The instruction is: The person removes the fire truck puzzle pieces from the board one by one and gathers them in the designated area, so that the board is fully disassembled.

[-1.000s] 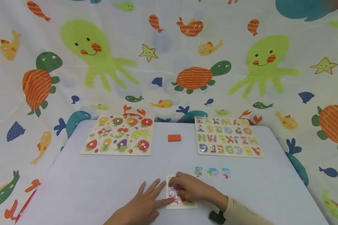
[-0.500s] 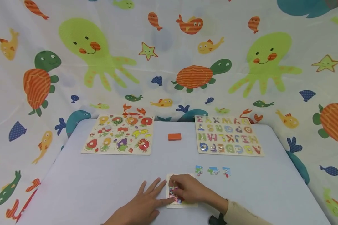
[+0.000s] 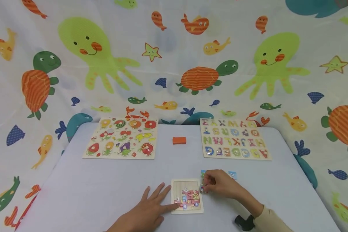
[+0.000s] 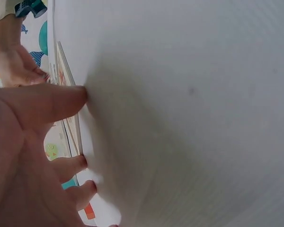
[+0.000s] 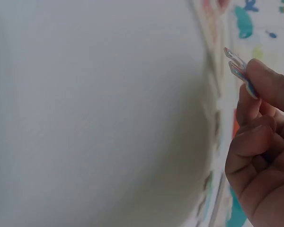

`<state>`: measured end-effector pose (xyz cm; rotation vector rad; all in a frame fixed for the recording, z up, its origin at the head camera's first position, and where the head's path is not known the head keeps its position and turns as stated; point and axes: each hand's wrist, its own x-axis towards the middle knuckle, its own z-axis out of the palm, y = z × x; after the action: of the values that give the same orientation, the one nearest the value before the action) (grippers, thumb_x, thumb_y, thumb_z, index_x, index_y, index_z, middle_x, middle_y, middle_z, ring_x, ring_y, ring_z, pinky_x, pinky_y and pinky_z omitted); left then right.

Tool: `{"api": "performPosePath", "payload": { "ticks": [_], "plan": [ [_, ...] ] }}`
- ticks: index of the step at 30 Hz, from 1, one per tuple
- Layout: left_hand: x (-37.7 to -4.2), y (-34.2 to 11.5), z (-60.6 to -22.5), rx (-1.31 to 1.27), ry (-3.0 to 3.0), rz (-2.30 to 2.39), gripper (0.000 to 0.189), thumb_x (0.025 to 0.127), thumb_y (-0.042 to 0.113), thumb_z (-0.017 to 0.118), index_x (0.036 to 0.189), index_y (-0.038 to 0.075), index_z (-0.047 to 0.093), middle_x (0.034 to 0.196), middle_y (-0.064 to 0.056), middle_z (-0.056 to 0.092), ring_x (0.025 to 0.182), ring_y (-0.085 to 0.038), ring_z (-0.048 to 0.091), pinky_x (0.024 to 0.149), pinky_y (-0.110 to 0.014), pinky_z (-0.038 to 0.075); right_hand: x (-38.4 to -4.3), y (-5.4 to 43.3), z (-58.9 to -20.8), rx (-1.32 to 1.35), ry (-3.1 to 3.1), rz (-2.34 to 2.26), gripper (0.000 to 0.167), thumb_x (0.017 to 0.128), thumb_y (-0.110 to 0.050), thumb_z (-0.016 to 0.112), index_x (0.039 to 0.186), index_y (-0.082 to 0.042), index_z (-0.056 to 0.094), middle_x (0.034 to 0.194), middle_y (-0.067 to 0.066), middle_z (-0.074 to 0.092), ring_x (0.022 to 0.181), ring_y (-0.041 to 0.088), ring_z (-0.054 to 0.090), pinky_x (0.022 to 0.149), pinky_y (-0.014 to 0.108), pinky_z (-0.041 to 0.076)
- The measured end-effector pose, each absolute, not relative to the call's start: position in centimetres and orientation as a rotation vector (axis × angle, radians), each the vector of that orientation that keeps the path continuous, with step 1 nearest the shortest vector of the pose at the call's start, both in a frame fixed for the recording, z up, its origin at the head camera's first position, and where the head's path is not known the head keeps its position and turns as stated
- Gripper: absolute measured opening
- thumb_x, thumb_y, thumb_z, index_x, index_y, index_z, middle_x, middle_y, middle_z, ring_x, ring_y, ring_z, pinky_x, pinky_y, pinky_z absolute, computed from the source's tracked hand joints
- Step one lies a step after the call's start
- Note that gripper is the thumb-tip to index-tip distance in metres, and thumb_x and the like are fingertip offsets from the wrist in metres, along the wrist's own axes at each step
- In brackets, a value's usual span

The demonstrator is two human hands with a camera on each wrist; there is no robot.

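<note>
from where i stand, the wooden tray lies flat on the white table, partly filled with joined puzzle pieces, bare wood along its far strip. the left hand is spread wide at the tray's left, thumb resting on its near left corner. the right hand, just beyond the tray's right rim, pinches a puzzle piece between thumb and finger, tilted rather than flat.

my worry is that thin piece: so little of it seems gripped that a knock on the tray's rim could make it slip. lowered at a slant, it could jar the joined ones apart. should the thumb lift, i'd guess the tray might slide.

counting: one tray, two hands, one piece held. two loose pieces show beyond the tray to the right, a green one and a blue one, each partly hidden by the right hand. farther beyond the tray are two boards, a fruit board to the left and a letter board to the right, with one orange block between. the joined pieces i can't count surely.
</note>
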<state>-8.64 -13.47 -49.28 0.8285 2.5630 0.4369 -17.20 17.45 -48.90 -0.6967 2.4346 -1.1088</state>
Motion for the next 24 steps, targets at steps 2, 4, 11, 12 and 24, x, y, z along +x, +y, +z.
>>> {"api": "performPosePath", "payload": {
  "ticks": [2, 4, 11, 12, 24],
  "plan": [
    [-8.6, -13.5, -49.2, 0.821, 2.57, 0.44, 0.063, 0.091, 0.019, 0.075, 0.143, 0.05, 0.055, 0.166, -0.003, 0.031, 0.154, -0.034, 0.02, 0.113, -0.074, 0.021, -17.2, 18.2, -49.2, -0.69, 2.467, -1.082, 0.023, 0.084, -0.015, 0.083, 0.082, -0.017, 0.06, 0.074, -0.009, 0.055, 0.068, 0.004, 0.05, 0.059, 0.021, 0.041],
    [-8.5, -13.6, -49.1, 0.818, 2.573, 0.441, 0.063, 0.091, 0.018, 0.075, 0.143, 0.05, 0.056, 0.166, -0.003, 0.031, 0.154, -0.034, 0.019, 0.113, -0.074, 0.02, -17.1, 18.4, -49.7, -0.713, 2.506, -1.064, 0.024, 0.084, -0.015, 0.084, 0.081, -0.017, 0.06, 0.074, -0.011, 0.055, 0.068, 0.003, 0.049, 0.059, 0.021, 0.041],
    [-8.5, -13.6, -49.5, 0.814, 2.568, 0.462, 0.063, 0.093, 0.018, 0.073, 0.144, 0.05, 0.054, 0.167, -0.003, 0.029, 0.155, -0.033, 0.017, 0.114, -0.074, 0.018, -16.7, 18.1, -50.7, -0.73, 2.69, -0.964, 0.028, 0.082, -0.012, 0.085, 0.078, -0.021, 0.059, 0.073, -0.012, 0.052, 0.068, 0.004, 0.047, 0.059, 0.022, 0.041],
    [-8.6, -13.6, -49.5, 0.812, 2.57, 0.465, 0.063, 0.093, 0.018, 0.073, 0.144, 0.05, 0.054, 0.167, -0.003, 0.029, 0.155, -0.033, 0.017, 0.114, -0.074, 0.018, -16.7, 18.0, -50.6, -0.715, 2.71, -0.929, 0.028, 0.082, -0.012, 0.085, 0.078, -0.021, 0.059, 0.074, -0.012, 0.052, 0.069, 0.004, 0.047, 0.06, 0.022, 0.042],
    [-8.6, -13.3, -49.6, 0.805, 2.559, 0.468, 0.061, 0.094, 0.019, 0.071, 0.144, 0.049, 0.055, 0.167, -0.003, 0.028, 0.156, -0.033, 0.015, 0.115, -0.074, 0.015, -16.4, 14.6, -48.6, -1.028, 2.623, -0.615, 0.027, 0.092, -0.019, 0.077, 0.118, -0.019, 0.074, 0.108, -0.005, 0.06, 0.078, 0.003, 0.051, 0.069, 0.02, 0.049]
  ]
}}
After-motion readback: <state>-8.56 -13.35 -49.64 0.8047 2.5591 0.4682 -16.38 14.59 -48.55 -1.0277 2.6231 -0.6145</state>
